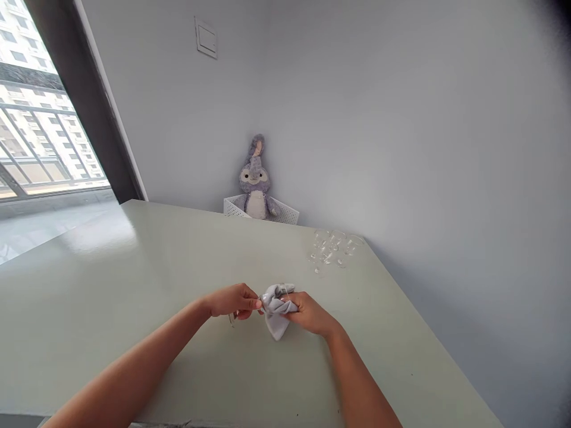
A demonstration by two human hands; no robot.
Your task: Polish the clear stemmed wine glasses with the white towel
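Note:
Over the middle of the table, my left hand [243, 302] has its thumb and fingers pinched on a small clear glass. Part of the glass [232, 320] shows below the hand, while the rest is hidden by fingers and cloth. My right hand [307, 312] is closed on a light grey cloth [276, 324], which is bunched up against the glass, with one corner hanging down. Several small clear glasses [328, 255] stand grouped near the table's far right corner, beyond my right hand.
The pale green table [134, 333] has a glossy top and ends at the wall on the right. Behind its far edge, a purple-grey plush toy [256, 190] sits in a white perforated basket [285, 214]. A light switch [206, 39] is on the wall, and a window with railings is at left.

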